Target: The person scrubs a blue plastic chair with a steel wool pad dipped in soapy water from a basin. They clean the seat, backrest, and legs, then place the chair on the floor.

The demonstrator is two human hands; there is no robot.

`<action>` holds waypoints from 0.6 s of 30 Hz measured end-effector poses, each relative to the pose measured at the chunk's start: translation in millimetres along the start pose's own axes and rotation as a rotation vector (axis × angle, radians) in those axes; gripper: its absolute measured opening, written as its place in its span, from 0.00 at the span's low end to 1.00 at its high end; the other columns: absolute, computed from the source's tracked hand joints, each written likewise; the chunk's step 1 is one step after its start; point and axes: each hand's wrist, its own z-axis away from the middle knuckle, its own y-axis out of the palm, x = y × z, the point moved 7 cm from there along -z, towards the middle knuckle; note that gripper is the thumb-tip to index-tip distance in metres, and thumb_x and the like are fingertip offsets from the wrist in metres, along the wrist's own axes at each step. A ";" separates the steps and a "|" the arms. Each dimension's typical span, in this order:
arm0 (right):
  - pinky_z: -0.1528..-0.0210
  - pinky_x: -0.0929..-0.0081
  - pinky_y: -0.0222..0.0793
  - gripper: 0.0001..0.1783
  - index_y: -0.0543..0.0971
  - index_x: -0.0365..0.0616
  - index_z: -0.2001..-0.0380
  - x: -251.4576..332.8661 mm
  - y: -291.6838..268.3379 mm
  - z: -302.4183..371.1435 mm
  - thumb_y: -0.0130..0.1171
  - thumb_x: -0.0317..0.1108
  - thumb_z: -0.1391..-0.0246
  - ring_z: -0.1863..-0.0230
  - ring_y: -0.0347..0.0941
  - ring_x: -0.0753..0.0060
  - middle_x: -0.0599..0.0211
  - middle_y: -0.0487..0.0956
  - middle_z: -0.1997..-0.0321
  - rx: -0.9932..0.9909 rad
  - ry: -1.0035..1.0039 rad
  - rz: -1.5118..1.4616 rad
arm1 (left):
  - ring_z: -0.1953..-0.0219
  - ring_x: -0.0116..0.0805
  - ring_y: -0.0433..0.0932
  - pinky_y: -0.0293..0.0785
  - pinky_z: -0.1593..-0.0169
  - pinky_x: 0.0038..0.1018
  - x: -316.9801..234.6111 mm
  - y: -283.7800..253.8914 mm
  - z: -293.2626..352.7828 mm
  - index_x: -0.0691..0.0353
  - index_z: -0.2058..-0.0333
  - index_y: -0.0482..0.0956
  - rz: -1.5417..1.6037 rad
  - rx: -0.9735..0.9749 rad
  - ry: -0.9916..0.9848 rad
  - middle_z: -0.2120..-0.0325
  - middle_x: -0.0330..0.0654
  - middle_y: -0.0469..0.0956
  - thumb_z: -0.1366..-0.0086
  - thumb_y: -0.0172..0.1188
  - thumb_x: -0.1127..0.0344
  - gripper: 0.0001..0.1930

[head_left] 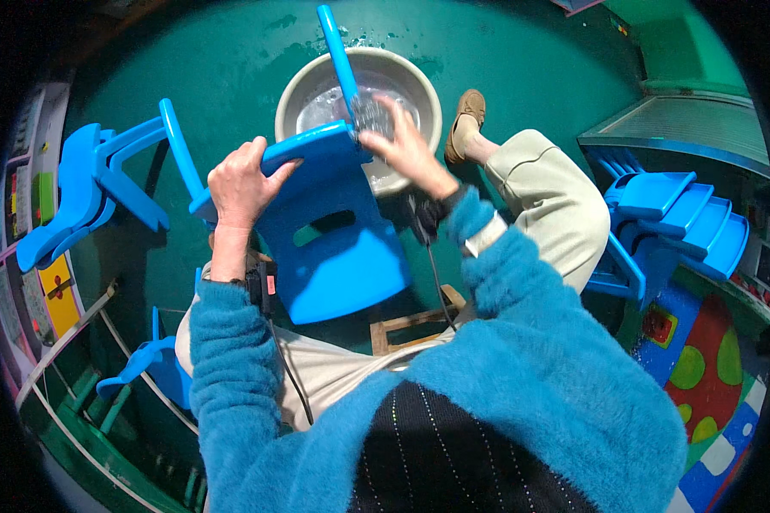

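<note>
A small blue plastic chair (351,269) is tipped over between my knees, with an oval slot through its panel. My left hand (241,181) grips the chair's edge on the left, thumb along the panel. At the chair's far right corner, my right hand (402,150) presses a grey scrubber (371,118), seemingly steel wool, against the base of a blue leg (339,56). That leg sticks out over a beige basin (432,103) holding sudsy water. The right fingers are slightly blurred and partly cover the scrubber.
More blue chairs stand at the left (77,184), and another blue chair (150,368) is at the lower left by a pale rail (68,338). Stacked blue chairs (676,209) sit at the right beside a grey-topped unit (676,128). The green floor (222,51) has wet patches near the basin.
</note>
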 end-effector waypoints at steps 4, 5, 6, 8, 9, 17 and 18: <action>0.39 0.55 0.64 0.36 0.64 0.45 0.37 22.9 3.5 -7.0 0.67 0.37 0.47 0.44 0.69 0.42 0.42 0.69 0.48 -0.079 -0.071 0.035 | 0.73 0.42 0.82 0.76 0.72 0.36 -0.6 -1.4 1.0 0.57 0.68 0.75 0.030 -0.051 0.021 0.77 0.41 0.78 0.48 0.69 0.38 0.27; 0.40 0.55 0.64 0.35 0.64 0.46 0.37 25.9 2.4 -16.8 0.67 0.36 0.46 0.44 0.69 0.41 0.42 0.69 0.48 -0.103 -0.137 0.028 | 0.73 0.42 0.82 0.76 0.73 0.36 -0.3 0.0 0.9 0.57 0.68 0.75 0.019 -0.035 0.017 0.77 0.41 0.78 0.48 0.68 0.37 0.27; 0.40 0.55 0.64 0.35 0.64 0.46 0.37 26.5 1.6 -22.2 0.66 0.36 0.46 0.44 0.69 0.41 0.42 0.69 0.48 -0.125 -0.178 0.036 | 0.73 0.42 0.81 0.76 0.73 0.36 -0.1 1.0 1.3 0.57 0.68 0.75 0.014 -0.022 0.011 0.77 0.41 0.77 0.48 0.68 0.37 0.27; 0.40 0.55 0.65 0.34 0.64 0.47 0.37 21.0 4.6 -26.9 0.65 0.36 0.45 0.44 0.68 0.40 0.41 0.68 0.47 -0.093 -0.146 0.056 | 0.73 0.42 0.81 0.76 0.73 0.36 0.4 1.0 0.2 0.57 0.68 0.75 0.006 -0.007 0.015 0.77 0.41 0.77 0.48 0.68 0.37 0.27; 0.40 0.55 0.65 0.34 0.65 0.47 0.37 20.1 5.6 -26.3 0.66 0.36 0.45 0.44 0.68 0.40 0.41 0.68 0.47 -0.081 -0.149 0.053 | 0.73 0.42 0.81 0.75 0.73 0.36 0.0 0.7 0.0 0.57 0.68 0.75 0.008 -0.004 0.022 0.76 0.41 0.77 0.48 0.68 0.37 0.27; 0.42 0.54 0.66 0.31 0.67 0.47 0.39 -8.0 -10.0 -37.5 0.61 0.44 0.42 0.45 0.70 0.42 0.42 0.72 0.48 -0.173 -0.052 0.049 | 0.72 0.41 0.80 0.76 0.71 0.36 -5.8 2.0 15.3 0.57 0.71 0.74 0.033 -0.001 0.053 0.76 0.40 0.75 0.49 0.69 0.41 0.25; 0.42 0.54 0.66 0.31 0.67 0.48 0.38 -15.1 -15.3 -45.1 0.61 0.45 0.42 0.45 0.70 0.42 0.41 0.72 0.48 -0.234 -0.116 0.019 | 0.72 0.41 0.80 0.76 0.71 0.37 -7.4 1.1 23.6 0.57 0.70 0.74 0.040 -0.009 0.065 0.76 0.41 0.75 0.49 0.69 0.41 0.24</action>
